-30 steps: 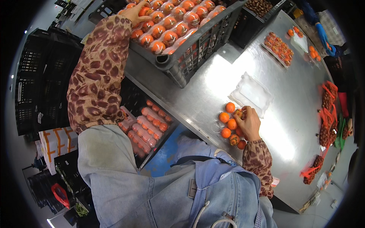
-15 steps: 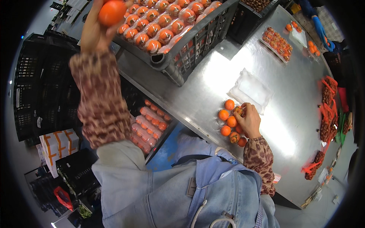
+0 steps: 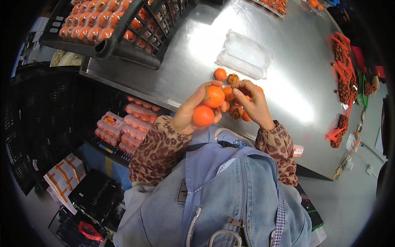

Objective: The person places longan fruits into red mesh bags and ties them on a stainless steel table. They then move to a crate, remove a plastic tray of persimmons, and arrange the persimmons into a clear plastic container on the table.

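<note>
My left hand (image 3: 189, 109) is closed round two orange persimmons (image 3: 203, 116), one above the other, held up over the table's near edge. Just to their right, my right hand (image 3: 253, 101) has curled fingers with thumb and index close together; whatever is between them is hard to make out. Behind both hands lie several more persimmons (image 3: 220, 74) in a clear plastic tray, partly hidden by the hands. A white translucent packet or tray (image 3: 242, 53) lies beyond them on the steel table (image 3: 296, 90).
A black crate (image 3: 103, 49) packed with wrapped persimmons stands at upper left. More packs (image 3: 133, 123) sit below the table's left edge. Red mesh bags (image 3: 343, 86) of brown produce line the right edge. Black crates (image 3: 29, 123) stand at left, and a fruit pack (image 3: 279, 6) at the back.
My left hand has come down from the crate to in front of me, now with two persimmons in it. My right hand has shifted up toward it. The view has turned, moving the table upward.
</note>
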Tool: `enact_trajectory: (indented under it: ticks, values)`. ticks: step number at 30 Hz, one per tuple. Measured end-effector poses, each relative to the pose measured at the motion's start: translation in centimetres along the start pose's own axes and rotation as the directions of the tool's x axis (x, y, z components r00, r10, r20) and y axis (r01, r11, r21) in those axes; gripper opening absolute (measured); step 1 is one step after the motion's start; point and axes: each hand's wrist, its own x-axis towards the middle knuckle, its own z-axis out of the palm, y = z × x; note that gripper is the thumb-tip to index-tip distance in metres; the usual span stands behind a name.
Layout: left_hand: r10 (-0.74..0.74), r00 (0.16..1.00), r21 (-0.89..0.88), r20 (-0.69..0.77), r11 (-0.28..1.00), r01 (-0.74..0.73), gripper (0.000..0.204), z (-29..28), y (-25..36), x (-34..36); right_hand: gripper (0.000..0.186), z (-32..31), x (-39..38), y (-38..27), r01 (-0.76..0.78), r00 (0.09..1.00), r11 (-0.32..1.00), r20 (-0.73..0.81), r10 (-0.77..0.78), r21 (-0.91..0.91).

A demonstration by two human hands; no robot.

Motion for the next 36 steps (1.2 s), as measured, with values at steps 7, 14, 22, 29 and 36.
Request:
enact_trajectory:
  ticks: [7,14,22,29,36]
  values:
    - [0.378,0.925,0.780,0.029,0.571,-0.257,0.048,-0.8,-3.5,0.9,0.035,-0.6,-2.4,-1.0,-0.292,0.954,0.848,0.194,0.227,0.442]
    - [0.367,0.915,0.949,0.170,0.191,-0.253,0.062,-0.4,-4.2,1.1,0.043,-0.8,-2.9,-0.8,-0.290,0.935,0.883,0.304,0.180,0.370]
    - [0.212,0.972,0.748,-0.099,0.660,-0.068,0.054,-0.9,-4.4,0.9,0.054,-1.0,-3.6,-0.3,-0.076,0.989,0.925,0.149,0.022,0.371]
    - [-0.241,0.960,0.331,-0.140,0.903,0.275,0.044,-1.2,-3.2,0.7,0.067,-0.7,-3.7,0.6,0.022,0.988,0.972,0.143,-0.056,0.234]
    - [0.220,0.971,0.616,-0.095,0.779,-0.116,0.048,-0.7,-4.6,1.4,0.052,-0.7,-3.6,0.8,0.041,0.997,0.903,0.046,-0.067,0.428]
